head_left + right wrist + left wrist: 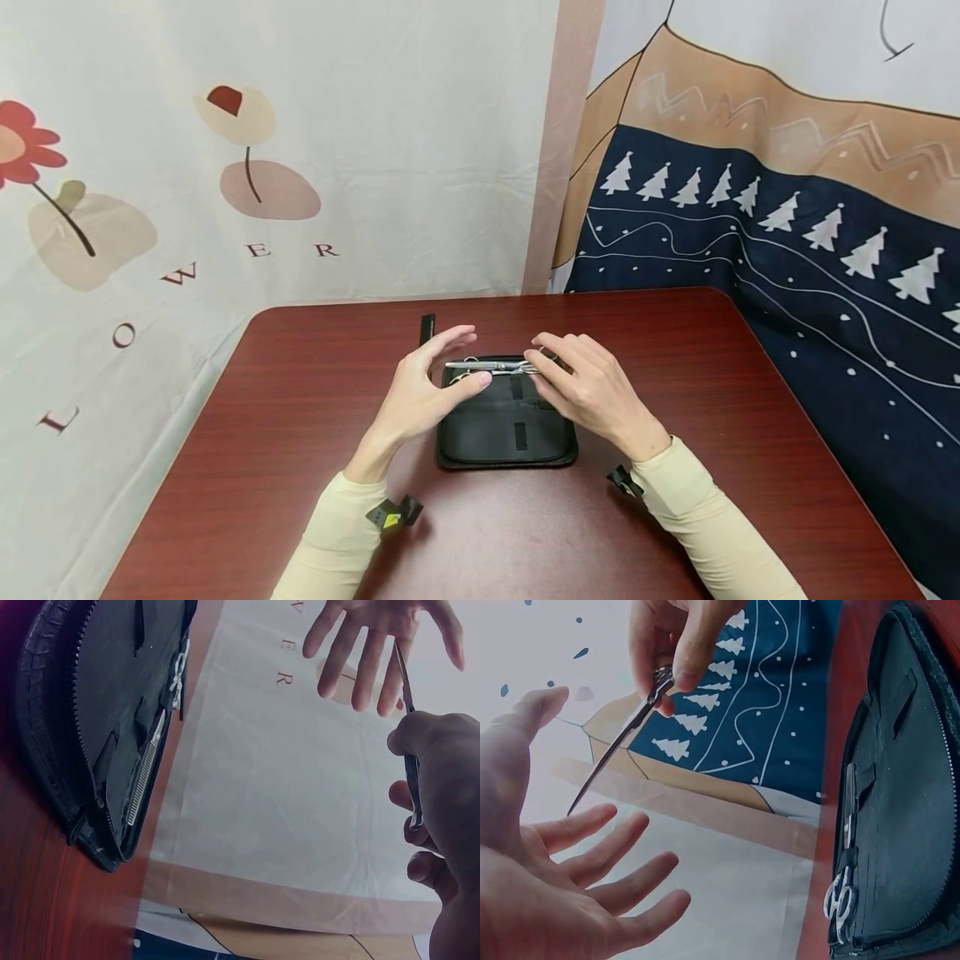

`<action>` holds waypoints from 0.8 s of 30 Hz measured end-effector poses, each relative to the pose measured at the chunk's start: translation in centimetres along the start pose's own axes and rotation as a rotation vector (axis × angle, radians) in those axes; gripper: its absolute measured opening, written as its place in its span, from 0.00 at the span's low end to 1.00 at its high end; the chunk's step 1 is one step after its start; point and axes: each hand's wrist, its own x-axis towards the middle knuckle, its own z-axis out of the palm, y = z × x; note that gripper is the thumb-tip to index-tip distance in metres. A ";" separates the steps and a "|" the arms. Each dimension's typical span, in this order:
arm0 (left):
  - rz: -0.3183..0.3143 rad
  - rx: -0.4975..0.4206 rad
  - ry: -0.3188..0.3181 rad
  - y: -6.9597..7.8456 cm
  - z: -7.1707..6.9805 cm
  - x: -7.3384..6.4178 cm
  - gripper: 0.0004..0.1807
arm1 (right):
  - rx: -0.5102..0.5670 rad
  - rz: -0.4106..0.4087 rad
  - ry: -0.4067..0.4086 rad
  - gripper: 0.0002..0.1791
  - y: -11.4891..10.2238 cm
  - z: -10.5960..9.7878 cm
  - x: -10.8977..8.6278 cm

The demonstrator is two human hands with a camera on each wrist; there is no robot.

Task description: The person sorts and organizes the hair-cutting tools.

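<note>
Silver hair scissors [487, 366] are held in the air above an unzipped black case [487, 437]. My right hand [592, 387] grips them at the handle end, with the closed blades [609, 756] pointing left. Across from it, my left hand [416, 396] is spread near the blade tips, its fingers extended and palm facing the scissors in the left wrist view. It holds nothing. Inside the case, a second pair of scissors with a toothed blade [145, 780] lies along one edge under a strap; its finger rings [841, 907] show in the left wrist view.
The case lies on a reddish-brown table [300, 433]. A narrow black object [427, 327] stands out behind my left hand, mostly hidden, its kind unclear. Printed cloth hangs [420, 150] behind the table, with dark blue cloth [750, 250] at the right.
</note>
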 end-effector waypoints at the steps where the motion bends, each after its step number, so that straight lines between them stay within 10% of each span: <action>1: 0.001 0.023 0.002 -0.1 0.0 0.0 0.39 | 0.003 -0.001 0.001 0.21 0.0 0.0 0.0; 24: 0.064 0.463 0.005 -3.1 -2.0 -2.6 0.50 | -0.005 0.083 -0.032 0.18 3.0 -1.0 -1.1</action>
